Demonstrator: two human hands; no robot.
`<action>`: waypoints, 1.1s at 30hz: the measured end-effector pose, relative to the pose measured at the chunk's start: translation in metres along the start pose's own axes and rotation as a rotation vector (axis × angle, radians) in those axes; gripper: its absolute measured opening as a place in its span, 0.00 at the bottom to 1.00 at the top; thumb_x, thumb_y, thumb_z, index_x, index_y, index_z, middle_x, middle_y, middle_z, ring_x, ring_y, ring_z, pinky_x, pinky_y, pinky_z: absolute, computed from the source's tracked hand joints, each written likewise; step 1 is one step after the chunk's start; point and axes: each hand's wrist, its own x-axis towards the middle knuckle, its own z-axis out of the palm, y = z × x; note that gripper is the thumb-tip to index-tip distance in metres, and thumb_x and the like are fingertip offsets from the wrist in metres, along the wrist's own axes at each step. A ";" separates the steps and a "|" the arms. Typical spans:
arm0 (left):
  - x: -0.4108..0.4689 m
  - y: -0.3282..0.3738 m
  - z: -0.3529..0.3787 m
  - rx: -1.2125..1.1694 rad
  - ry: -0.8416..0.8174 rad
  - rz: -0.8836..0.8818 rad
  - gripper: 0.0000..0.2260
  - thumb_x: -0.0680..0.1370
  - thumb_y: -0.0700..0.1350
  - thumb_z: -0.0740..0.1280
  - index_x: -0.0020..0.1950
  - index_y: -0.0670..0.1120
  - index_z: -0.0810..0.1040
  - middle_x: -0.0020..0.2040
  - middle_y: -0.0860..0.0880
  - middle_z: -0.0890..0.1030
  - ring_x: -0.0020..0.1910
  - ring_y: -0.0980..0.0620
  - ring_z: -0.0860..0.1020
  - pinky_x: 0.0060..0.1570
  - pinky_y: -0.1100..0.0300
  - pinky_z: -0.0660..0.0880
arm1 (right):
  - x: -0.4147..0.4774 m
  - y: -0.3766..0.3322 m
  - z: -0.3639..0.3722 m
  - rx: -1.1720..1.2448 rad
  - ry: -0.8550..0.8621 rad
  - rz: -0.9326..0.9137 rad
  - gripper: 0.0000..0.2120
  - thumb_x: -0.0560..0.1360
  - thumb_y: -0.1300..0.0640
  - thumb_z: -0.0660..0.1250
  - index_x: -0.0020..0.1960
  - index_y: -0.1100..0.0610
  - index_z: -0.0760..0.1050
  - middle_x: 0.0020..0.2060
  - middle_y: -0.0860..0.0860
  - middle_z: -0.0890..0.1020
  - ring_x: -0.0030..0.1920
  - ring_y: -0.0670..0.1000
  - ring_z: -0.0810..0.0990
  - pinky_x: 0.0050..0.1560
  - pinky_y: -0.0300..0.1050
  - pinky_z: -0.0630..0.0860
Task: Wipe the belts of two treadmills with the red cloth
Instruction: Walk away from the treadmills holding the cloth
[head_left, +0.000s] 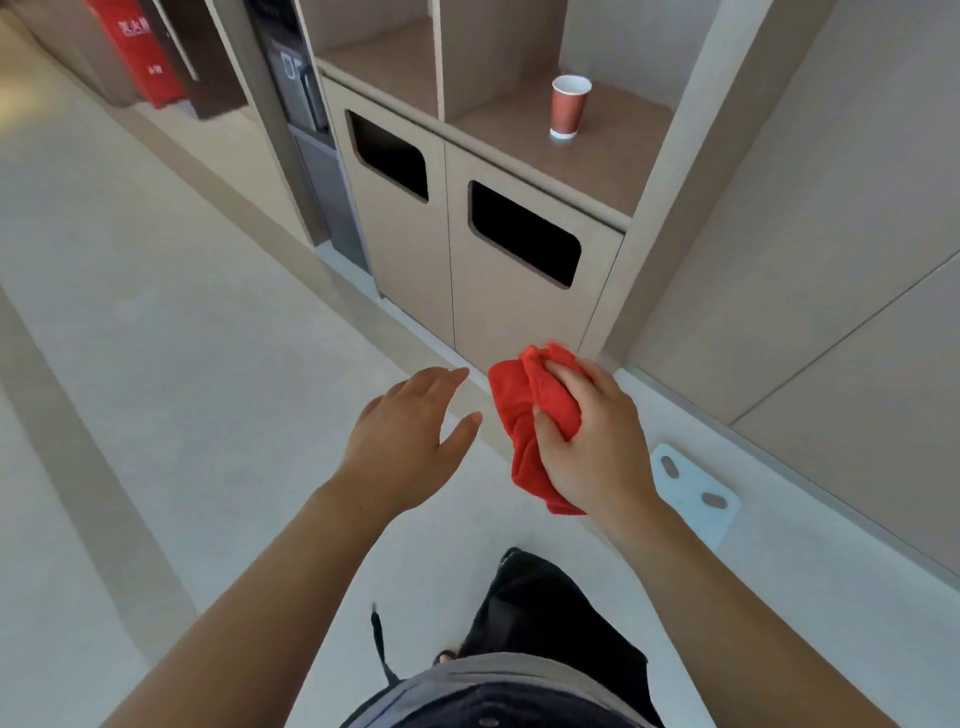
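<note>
My right hand (597, 441) grips a bunched red cloth (524, 415), held in the air above the pale floor, with part of the cloth hanging below the fist. To its left my left hand (410, 441) hovers with fingers straight and relaxed, holding nothing, a short gap from the cloth. No treadmill or belt is in view.
A beige cabinet (410, 249) with two dark bin openings stands ahead against the wall. A red paper cup (569, 106) stands on its shelf. A red box (137, 49) is at the far left. A pale floor plate (693, 493) lies at the right. Light floor (156, 312) stretches left.
</note>
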 end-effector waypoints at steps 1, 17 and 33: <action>0.027 -0.004 -0.001 0.007 -0.006 0.014 0.24 0.78 0.60 0.53 0.73 0.54 0.60 0.72 0.53 0.67 0.66 0.50 0.71 0.64 0.52 0.67 | 0.023 0.004 0.003 0.005 0.011 0.019 0.24 0.73 0.55 0.66 0.68 0.47 0.69 0.67 0.44 0.71 0.63 0.53 0.73 0.63 0.53 0.73; 0.383 -0.015 -0.029 0.006 -0.016 0.234 0.23 0.79 0.56 0.56 0.72 0.51 0.63 0.70 0.52 0.69 0.65 0.50 0.71 0.61 0.52 0.70 | 0.344 0.054 -0.001 -0.081 0.178 0.098 0.24 0.72 0.53 0.65 0.68 0.44 0.70 0.67 0.46 0.71 0.63 0.54 0.73 0.63 0.53 0.71; 0.563 -0.003 -0.028 0.090 -0.150 0.555 0.21 0.78 0.52 0.59 0.70 0.48 0.66 0.68 0.45 0.70 0.65 0.43 0.69 0.63 0.48 0.68 | 0.504 0.095 -0.005 -0.174 0.389 0.492 0.24 0.75 0.45 0.63 0.70 0.45 0.66 0.74 0.51 0.61 0.72 0.57 0.61 0.68 0.54 0.65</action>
